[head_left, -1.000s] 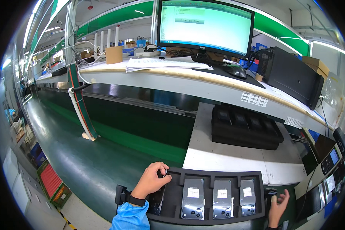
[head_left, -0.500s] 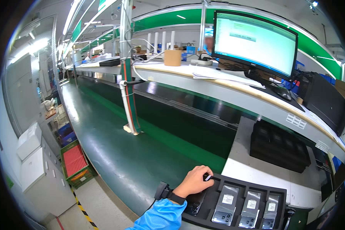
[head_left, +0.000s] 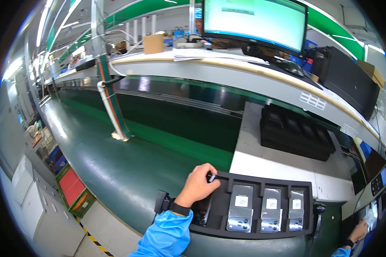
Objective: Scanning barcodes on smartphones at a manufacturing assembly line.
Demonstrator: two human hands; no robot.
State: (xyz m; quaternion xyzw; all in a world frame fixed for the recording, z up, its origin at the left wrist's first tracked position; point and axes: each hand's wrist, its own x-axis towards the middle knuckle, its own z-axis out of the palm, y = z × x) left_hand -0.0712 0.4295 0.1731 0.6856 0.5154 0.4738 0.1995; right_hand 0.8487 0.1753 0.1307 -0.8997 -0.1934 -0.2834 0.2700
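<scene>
My left hand (head_left: 198, 186), in a blue sleeve with a black wristband, is closed at the upper end of a dark smartphone (head_left: 203, 210) in the leftmost slot of a black foam tray (head_left: 268, 235). A small pale spot shows between thumb and forefinger. Three silver-grey smartphones, (head_left: 240, 207) being the nearest to this hand, lie in the other slots, camera ends toward me, each with a white label. At the lower right edge my right hand (head_left: 358, 231) is closed against a pale, shiny object (head_left: 368, 216) that I cannot make out.
Behind the tray, a stack of black foam trays (head_left: 294, 132) stands on a white board (head_left: 261, 165). A raised shelf carries a monitor (head_left: 255, 26), papers (head_left: 214, 55) and a black computer case (head_left: 349, 81). A post (head_left: 109, 96) rises from the green bench (head_left: 150, 171). Far right stands a device with buttons (head_left: 377, 184).
My view has shifted, so the bench and tray sit differently in the picture. The right hand has come into view at the lower right. My left hand stays at the leftmost phone.
</scene>
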